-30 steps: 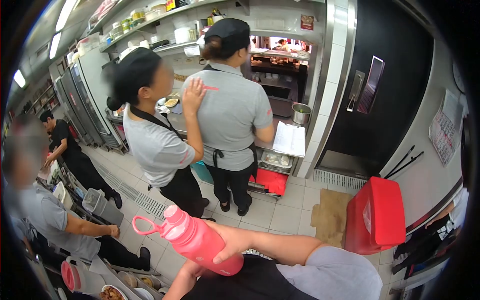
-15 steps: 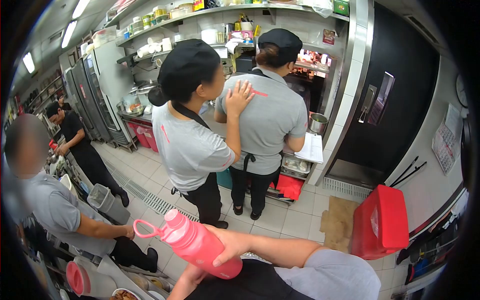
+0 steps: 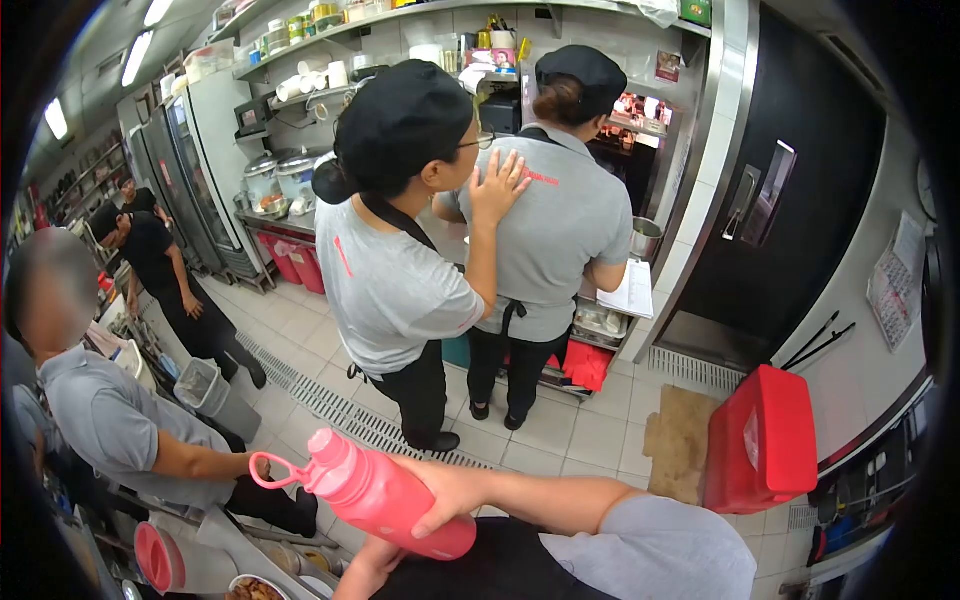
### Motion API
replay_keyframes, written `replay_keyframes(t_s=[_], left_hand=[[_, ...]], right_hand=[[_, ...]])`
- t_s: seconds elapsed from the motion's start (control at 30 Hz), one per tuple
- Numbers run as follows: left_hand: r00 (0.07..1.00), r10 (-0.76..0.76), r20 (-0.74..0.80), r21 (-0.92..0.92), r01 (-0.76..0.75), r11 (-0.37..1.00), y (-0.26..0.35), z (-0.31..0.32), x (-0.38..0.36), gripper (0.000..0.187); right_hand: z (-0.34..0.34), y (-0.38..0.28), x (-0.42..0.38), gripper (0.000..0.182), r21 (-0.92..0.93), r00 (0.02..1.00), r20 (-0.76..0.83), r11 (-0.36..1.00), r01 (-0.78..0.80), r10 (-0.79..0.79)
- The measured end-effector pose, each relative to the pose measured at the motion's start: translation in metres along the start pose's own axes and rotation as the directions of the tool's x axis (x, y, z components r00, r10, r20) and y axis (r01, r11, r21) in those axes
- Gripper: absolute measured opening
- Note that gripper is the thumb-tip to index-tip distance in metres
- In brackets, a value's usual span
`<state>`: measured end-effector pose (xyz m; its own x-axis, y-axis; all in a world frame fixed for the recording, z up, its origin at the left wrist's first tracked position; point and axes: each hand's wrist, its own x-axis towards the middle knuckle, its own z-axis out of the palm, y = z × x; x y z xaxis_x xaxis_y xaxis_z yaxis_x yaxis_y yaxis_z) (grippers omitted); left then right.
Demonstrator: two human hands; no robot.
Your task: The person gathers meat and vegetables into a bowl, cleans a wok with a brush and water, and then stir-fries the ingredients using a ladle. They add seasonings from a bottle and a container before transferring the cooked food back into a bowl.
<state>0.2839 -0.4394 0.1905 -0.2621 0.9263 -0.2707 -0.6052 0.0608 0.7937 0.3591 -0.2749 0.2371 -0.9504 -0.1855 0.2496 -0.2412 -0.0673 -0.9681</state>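
Observation:
A pink water bottle [image 3: 395, 500] with a loop strap and a spout cap lies tilted across the front of my dark apron, its top pointing up and left. My right hand [image 3: 452, 492] is wrapped round the upper side of its body. Lower down, my left hand [image 3: 372, 562] holds the bottle from below, its fingers mostly hidden behind it.
Two co-workers in grey shirts [image 3: 395, 270] [image 3: 550, 220] stand ahead at a counter; one rests a hand on the other's back. Another grey-shirted person [image 3: 130, 420] is at left. A red bin [image 3: 765, 440] stands right, near a black door [image 3: 780, 200]. A food bowl [image 3: 255, 588] sits lower left.
The bottle and my hands have shifted slightly left and down. The nearer co-worker ahead has turned the head a little. At far left, a person in black has lowered an arm.

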Motion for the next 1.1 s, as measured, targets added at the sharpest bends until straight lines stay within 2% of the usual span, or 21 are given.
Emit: replay_keyframes(t_s=[0.2, 0.4, 0.47, 0.87, 0.97, 1.1], left_hand=[[0.994, -0.092, -0.055, -0.118, 0.085, 0.989, -0.008, 0.012, 0.007, 0.049], [0.983, -0.138, -0.121, -0.213, 0.110, 0.971, -0.022, 0.042, 0.028, 0.049], [0.982, -0.139, -0.132, -0.225, 0.107, 0.968, -0.028, 0.049, 0.034, 0.049], [0.977, -0.083, -0.198, -0.235, 0.035, 0.971, -0.053, 0.091, 0.072, 0.049], [0.975, -0.072, -0.210, -0.229, 0.022, 0.973, -0.057, 0.096, 0.078, 0.049], [0.975, -0.060, -0.216, -0.221, 0.011, 0.975, -0.056, 0.103, 0.091, 0.049]], right_hand=[[-0.011, -0.007, -0.013, 0.114, 0.027, 1.000, -0.021, 0.999, 0.024, -0.023], [-0.037, -0.024, -0.038, 0.113, 0.033, 0.999, 0.040, 0.999, -0.015, 0.014], [-0.046, -0.024, -0.043, 0.113, 0.103, 0.998, 0.066, 0.995, -0.011, 0.004], [-0.097, -0.025, -0.074, 0.112, 0.027, 0.989, 0.150, 0.999, -0.021, 0.017], [-0.105, -0.034, -0.077, 0.112, 0.114, 0.983, 0.179, 0.992, -0.055, 0.034], [-0.116, -0.033, -0.080, 0.112, 0.104, 0.984, 0.179, 0.994, -0.030, 0.011]])
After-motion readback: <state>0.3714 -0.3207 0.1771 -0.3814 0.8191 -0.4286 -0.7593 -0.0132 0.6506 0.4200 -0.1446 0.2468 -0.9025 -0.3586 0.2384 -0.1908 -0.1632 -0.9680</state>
